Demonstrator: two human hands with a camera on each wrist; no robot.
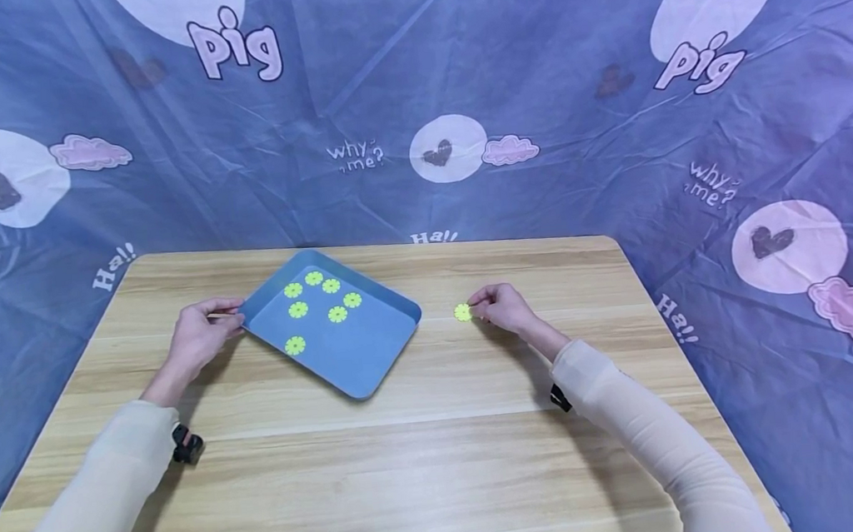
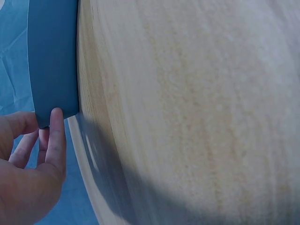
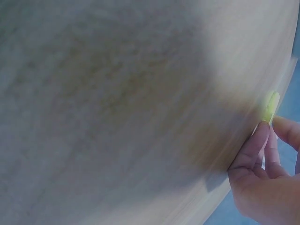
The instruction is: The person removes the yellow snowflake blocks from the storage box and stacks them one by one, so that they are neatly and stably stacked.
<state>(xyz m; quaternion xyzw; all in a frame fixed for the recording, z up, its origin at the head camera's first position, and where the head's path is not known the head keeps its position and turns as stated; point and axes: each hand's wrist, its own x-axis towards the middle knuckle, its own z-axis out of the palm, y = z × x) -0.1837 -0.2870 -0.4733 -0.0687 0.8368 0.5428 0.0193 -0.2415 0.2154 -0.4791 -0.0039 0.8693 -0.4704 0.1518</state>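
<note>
"Yellow-green, the disc (image 1: 463, 312) in your right hand (image 1: 507, 308) was pinched by its three o'clock edge, out at three o'clock from the blue tray (image 1: 361, 350). I couldn't tell whether it touched the tabletop (image 1: 428, 483)."

"And your left hand (image 1: 197, 334)?"

"You had it gripping the tray's nine o'clock corner, thumb and fingers on the wall. To my mind that was a sound brace, provided you neither twisted nor raised the corner."

"Where did your other pieces lie?"

"Seven more discs (image 1: 298, 309) lay inside the tray: six loosely grouped on its twelve o'clock side, one alone towards eight."

"So what did your pinch call for?"

"Light, even pressure, I'd judge, because the disc looked thin. Your fingertips did best staying at its edge, with the disc level and your knuckles off the wood. A slow lift, clear of the tray's three o'clock rim, would have suited you."
</note>
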